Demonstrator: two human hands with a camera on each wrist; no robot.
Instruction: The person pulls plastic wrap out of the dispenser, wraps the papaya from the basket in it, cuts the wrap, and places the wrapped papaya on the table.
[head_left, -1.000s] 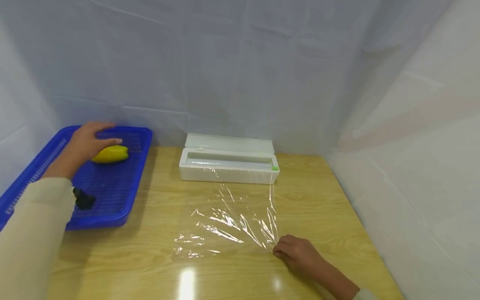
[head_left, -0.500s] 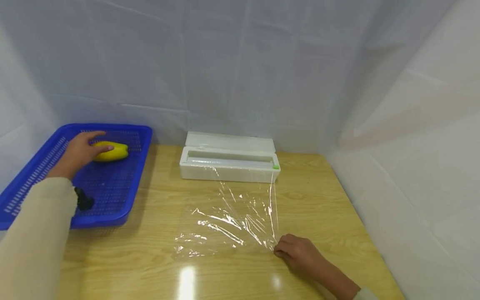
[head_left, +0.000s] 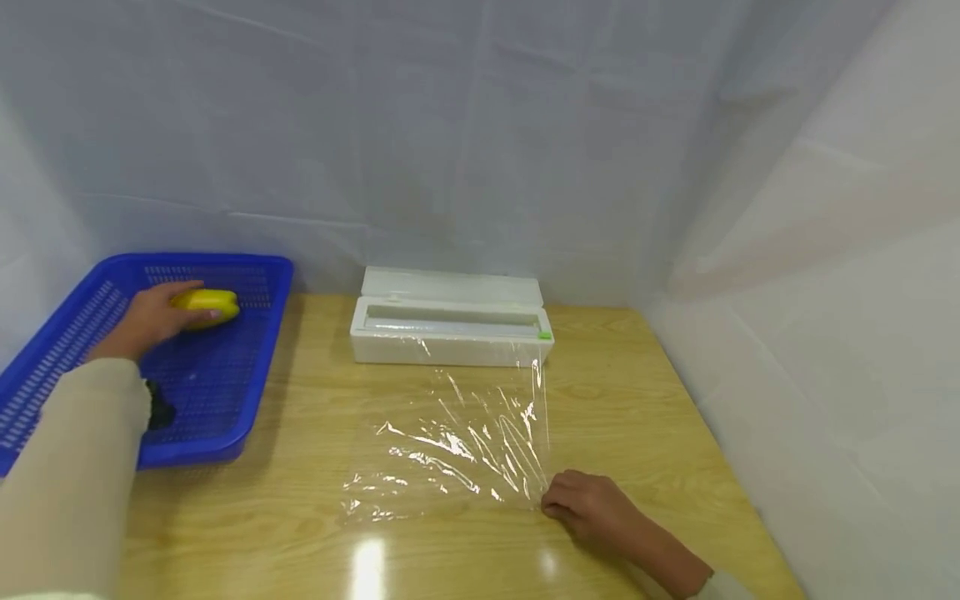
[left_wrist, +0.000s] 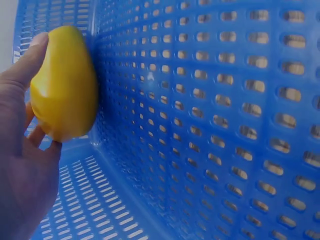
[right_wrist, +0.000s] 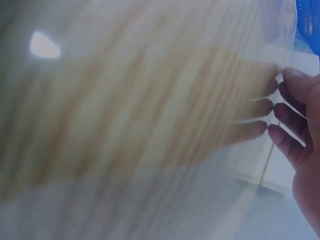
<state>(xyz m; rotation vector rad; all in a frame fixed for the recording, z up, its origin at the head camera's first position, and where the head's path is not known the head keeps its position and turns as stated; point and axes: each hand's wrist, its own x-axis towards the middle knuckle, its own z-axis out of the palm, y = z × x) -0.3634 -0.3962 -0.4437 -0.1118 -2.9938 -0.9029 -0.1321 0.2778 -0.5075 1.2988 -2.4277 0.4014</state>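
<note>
My left hand (head_left: 153,318) reaches into a blue plastic basket (head_left: 264,371) and grips a yellow bell pepper (head_left: 216,305). In the left wrist view the thumb lies on one side of the pepper (left_wrist: 67,87) and fingertips show below it. My right hand (head_left: 592,507) pinches the near right corner of a clear sheet of cling film (head_left: 450,446) at the table. The film stretches back, wrinkled and shiny, to a white cling film dispenser (head_left: 450,350) whose lid stands raised. In the right wrist view the fingertips of the right hand (right_wrist: 305,115) meet close to the tabletop.
A green piece (head_left: 545,335) sits at the right end of the dispenser's front edge. The wooden table (head_left: 637,400) is bounded by pale sheeting (head_left: 465,150) behind and at the sides. A dark object (head_left: 159,408) shows beside the left sleeve, over the basket.
My left hand has come down onto the yellow pepper and closed round it; the pepper has shifted slightly. My right hand stays at the film's corner. The head view has shifted a little.
</note>
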